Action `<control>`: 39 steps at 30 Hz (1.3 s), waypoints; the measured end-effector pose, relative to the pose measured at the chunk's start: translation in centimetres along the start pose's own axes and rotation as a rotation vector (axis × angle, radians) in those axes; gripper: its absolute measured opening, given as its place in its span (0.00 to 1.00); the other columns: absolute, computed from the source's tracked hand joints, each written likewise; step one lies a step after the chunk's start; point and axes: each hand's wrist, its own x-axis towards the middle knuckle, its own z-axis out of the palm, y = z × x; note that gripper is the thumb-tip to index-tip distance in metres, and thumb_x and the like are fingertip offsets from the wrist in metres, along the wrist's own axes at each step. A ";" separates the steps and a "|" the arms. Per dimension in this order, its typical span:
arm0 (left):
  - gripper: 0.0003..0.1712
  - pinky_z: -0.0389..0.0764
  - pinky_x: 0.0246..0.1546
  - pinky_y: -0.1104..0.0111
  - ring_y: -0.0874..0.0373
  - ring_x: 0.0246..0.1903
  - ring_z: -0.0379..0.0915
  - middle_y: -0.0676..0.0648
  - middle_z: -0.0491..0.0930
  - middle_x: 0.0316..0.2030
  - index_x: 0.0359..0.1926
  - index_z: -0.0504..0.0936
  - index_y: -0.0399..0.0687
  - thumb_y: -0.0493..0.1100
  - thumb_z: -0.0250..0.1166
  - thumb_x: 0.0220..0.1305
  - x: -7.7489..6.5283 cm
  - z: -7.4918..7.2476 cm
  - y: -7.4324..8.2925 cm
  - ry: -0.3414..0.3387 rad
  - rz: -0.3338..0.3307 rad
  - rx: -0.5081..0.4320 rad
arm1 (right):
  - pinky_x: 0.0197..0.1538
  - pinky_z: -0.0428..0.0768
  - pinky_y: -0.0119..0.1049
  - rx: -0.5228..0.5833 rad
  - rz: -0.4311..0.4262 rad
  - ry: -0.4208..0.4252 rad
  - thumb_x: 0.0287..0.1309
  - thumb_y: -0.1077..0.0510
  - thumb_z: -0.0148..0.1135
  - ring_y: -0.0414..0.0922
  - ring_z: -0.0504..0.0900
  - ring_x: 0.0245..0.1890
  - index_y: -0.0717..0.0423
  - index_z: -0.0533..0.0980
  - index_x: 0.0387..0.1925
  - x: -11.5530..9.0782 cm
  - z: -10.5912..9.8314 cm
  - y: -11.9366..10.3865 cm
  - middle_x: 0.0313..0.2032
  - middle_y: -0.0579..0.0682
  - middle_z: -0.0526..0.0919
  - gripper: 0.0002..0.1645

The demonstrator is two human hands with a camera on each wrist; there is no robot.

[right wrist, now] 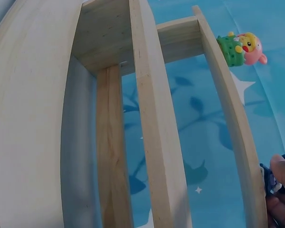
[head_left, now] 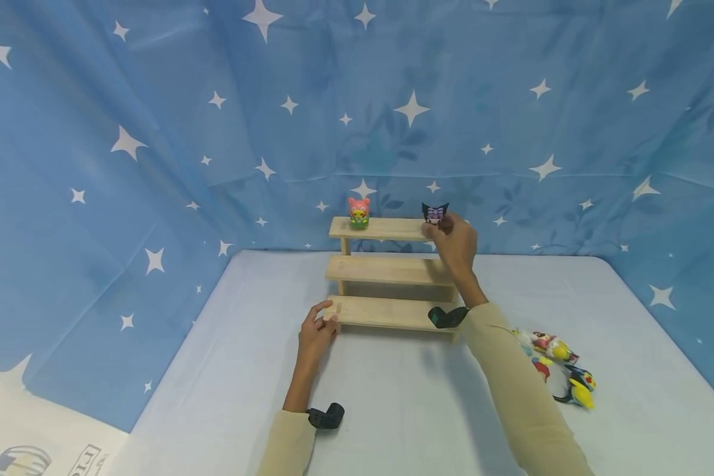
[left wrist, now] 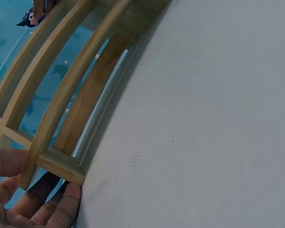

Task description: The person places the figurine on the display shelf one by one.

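Observation:
A three-step wooden display stand (head_left: 387, 311) stands on the white table. At the right end of its top step, my right hand (head_left: 459, 244) pinches a small black-eared figurine (head_left: 435, 213) with a purple bow. Its base is partly behind the fingers, and in the right wrist view it is at or just over the step's edge. My left hand (head_left: 314, 338) grips the left end of the bottom step, with the thumb (left wrist: 9, 161) and fingers around the corner. A pink figurine (head_left: 359, 209) with a green and yellow lower part stands upright at the top step's left end.
Several small figurines lie in a group on the table to the right, among them a yellow one (head_left: 581, 394) and a red and yellow one (head_left: 555, 346). My right forearm partly covers the group. A blue star-patterned curtain (head_left: 309, 132) hangs behind the table.

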 end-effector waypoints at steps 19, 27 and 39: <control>0.21 0.71 0.31 0.70 0.59 0.25 0.68 0.38 0.80 0.27 0.62 0.74 0.56 0.42 0.60 0.69 0.2 0.0 0.0 0.005 -0.006 0.003 | 0.61 0.70 0.53 0.015 -0.018 0.006 0.55 0.51 0.71 0.59 0.80 0.53 0.64 0.75 0.56 -0.1 0.5 0.3 0.47 0.61 0.86 0.30; 0.21 0.69 0.30 0.70 0.60 0.23 0.65 0.44 0.75 0.22 0.62 0.73 0.56 0.42 0.60 0.69 0.1 0.1 -0.1 -0.005 -0.001 0.005 | 0.65 0.63 0.55 0.013 -0.010 0.035 0.55 0.53 0.72 0.59 0.81 0.50 0.64 0.77 0.53 -0.2 0.9 0.5 0.44 0.62 0.86 0.28; 0.22 0.69 0.29 0.70 0.59 0.23 0.65 0.43 0.74 0.22 0.63 0.73 0.56 0.42 0.60 0.70 -0.1 0.1 0.0 -0.005 -0.002 -0.010 | 0.65 0.61 0.56 -0.013 -0.002 0.044 0.55 0.52 0.72 0.59 0.80 0.50 0.63 0.77 0.53 -0.3 1.0 0.3 0.44 0.61 0.86 0.28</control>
